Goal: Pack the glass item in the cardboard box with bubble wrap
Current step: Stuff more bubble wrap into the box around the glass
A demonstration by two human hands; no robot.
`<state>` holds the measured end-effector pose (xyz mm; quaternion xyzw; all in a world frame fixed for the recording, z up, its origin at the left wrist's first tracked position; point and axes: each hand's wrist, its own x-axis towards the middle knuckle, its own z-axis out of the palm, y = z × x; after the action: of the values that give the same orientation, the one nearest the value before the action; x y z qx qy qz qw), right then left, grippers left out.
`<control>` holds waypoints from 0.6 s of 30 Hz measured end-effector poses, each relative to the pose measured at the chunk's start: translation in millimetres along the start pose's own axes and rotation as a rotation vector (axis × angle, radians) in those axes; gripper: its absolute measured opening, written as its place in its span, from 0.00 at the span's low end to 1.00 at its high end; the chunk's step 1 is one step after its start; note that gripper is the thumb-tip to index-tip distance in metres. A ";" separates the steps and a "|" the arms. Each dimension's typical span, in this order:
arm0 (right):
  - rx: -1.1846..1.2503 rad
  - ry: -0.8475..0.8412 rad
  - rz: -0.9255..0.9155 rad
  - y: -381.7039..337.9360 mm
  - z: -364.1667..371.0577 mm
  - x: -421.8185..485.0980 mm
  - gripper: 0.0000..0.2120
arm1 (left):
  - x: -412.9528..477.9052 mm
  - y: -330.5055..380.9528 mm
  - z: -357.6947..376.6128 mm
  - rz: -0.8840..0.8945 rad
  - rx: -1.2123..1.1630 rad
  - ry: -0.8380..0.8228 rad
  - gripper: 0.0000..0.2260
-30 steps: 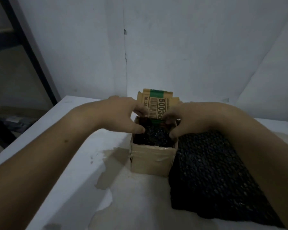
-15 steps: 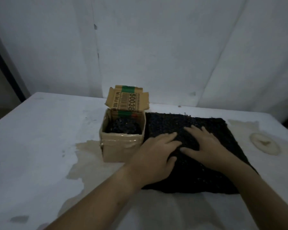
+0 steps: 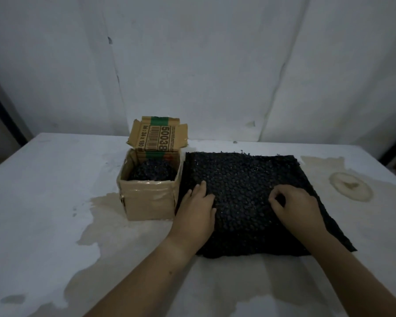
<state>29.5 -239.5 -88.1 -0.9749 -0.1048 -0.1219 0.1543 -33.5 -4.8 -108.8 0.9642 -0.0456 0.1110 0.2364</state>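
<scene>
Black bubble wrap is what this moment turns on: a bubble wrap sheet [image 3: 245,175] lies flat on the bench [image 3: 55,191], its left edge just beside the cardboard box [image 3: 146,202], and a wrapped bundle [image 3: 153,173] of the same dark stuff sits down inside the box, below the rim. We see no glass anywhere (the wrap is opaque and the light is dim), so we judge that the glass item is inside that bundle, already boxed. The back flap [image 3: 157,138] stands upright with its barcode label facing us, and the top is open. Our left grip [image 3: 198,208] rests on the left part of the sheet, fingers straight and flat, holding nothing. Our right grip [image 3: 295,205] sits further right on the sheet, apart from the left, its fingers curled, with thumb and forefinger seemingly pinching up a bit of the top layer. The step in hand, as we read it, is taking up more wrap for padding: the item is in, but filling and closing are not yet done. The next move calls for lifting a layer while the left grip pins the rest, bunching it to fit the gaps round the bundle, and easing it in without pressing hard on what lies beneath.
</scene>
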 end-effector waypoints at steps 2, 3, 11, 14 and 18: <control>-0.008 -0.018 0.009 -1.3 -0.6 -2.2 0.05 | -1.7 3.5 -3.2 0.069 -0.099 0.096 0.12; -0.001 -0.026 0.012 0.2 0.6 -2.1 0.02 | -2.0 5.1 -5.7 0.104 -0.162 0.143 0.15; -0.038 0.014 -0.013 -3.2 -3.1 -2.4 0.11 | 5.5 17.1 -35.3 0.235 -0.268 0.280 0.16; 0.019 0.115 -0.056 -4.1 -10.0 -2.3 0.11 | 9.0 25.8 -63.0 0.294 -0.341 0.351 0.15; 0.269 0.230 -0.068 -21.3 -26.1 1.4 0.12 | 14.0 29.4 -118.6 0.377 -0.389 0.473 0.13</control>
<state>20.3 -228.0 -57.7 -0.9210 -0.1347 -0.2225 0.2901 -46.9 24.0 10.0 0.8234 -0.1871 0.3620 0.3949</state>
